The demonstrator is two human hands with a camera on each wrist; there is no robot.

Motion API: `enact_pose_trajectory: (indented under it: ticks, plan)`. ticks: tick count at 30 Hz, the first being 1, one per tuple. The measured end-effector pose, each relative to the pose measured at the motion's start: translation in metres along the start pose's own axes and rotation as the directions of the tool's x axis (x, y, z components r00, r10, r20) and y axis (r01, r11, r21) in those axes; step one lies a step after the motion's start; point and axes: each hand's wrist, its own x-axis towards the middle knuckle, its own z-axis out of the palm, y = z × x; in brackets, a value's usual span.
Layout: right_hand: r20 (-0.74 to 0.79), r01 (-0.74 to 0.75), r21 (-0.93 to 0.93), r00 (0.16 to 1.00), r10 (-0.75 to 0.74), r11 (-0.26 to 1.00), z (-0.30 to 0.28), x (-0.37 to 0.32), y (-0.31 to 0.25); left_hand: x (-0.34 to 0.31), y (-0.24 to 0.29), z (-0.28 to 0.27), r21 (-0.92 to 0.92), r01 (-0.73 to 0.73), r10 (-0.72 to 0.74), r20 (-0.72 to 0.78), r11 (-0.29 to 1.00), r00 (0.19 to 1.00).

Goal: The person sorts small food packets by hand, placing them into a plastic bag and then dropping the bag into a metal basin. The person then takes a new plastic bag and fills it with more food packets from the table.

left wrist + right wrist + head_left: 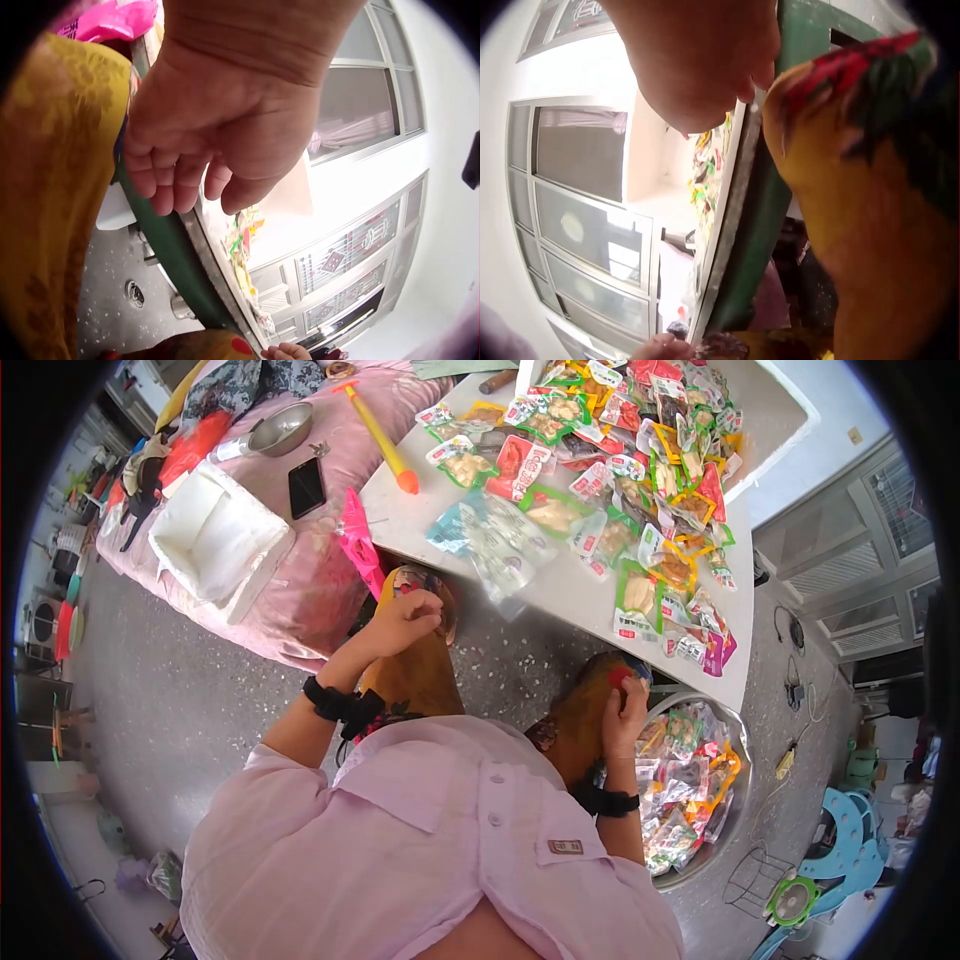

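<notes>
My left hand [405, 625] is above my left knee, holding nothing. In the left wrist view, the left hand [225, 127] hangs with its fingers relaxed and slightly bent. My right hand [626, 715] lies by my right knee with loosely bent fingers, and most of them are hidden in the right wrist view. Ahead of both hands stands a white table [410, 510] with a heap of vacuum-packed snack packets [640, 480]. Near its front edge lies a clear plastic bag [495, 540] with blue-green print. A metal basin [742, 790] full of similar packets stands beside my right hand.
A white foam box [780, 420] stands at the table's far right. On the pink bedspread [330, 560] at left are another foam box [215, 540], a phone [307, 488] and a metal pan [282, 430]. A yellow stick with orange ends [380, 440] reaches across the table's left corner.
</notes>
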Motion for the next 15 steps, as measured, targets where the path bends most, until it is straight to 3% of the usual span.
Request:
enact_pose_trajectory:
  ticks: [3, 6, 10, 11, 13, 15]
  plan:
    - [0.078, 0.135, -0.173, 0.989, -0.123, 0.976, 0.011, -0.002, 0.002, -0.002, 0.000, -0.017, -0.046, 0.022, -0.027, -0.102, 0.999, 0.994]
    - [0.074, 0.123, -0.171, 0.991, -0.111, 0.978, 0.012, 0.001, 0.004, 0.000, -0.005, -0.024, -0.097, 0.000, -0.016, -0.168, 0.995, 0.986]
    - [0.100, 0.120, -0.197, 0.990, -0.102, 0.973, 0.010, 0.005, -0.001, 0.002, -0.009, -0.041, 0.130, -0.029, 0.064, -0.276, 0.991, 0.959]
    - [0.101, 0.111, -0.220, 0.991, -0.091, 0.969, 0.010, 0.004, 0.000, 0.004, -0.017, -0.049, 0.153, 0.023, 0.038, -0.381, 0.988, 0.924]
    - [0.102, 0.110, -0.234, 0.991, -0.088, 0.966, 0.010, 0.003, 0.001, 0.001, -0.015, -0.071, 0.371, 0.080, 0.138, -0.524, 0.925, 0.840]
    - [0.097, 0.114, -0.212, 0.991, -0.095, 0.971, 0.011, 0.002, 0.002, -0.002, -0.012, -0.110, 0.709, -0.014, 0.506, -0.490, 0.705, 0.710]
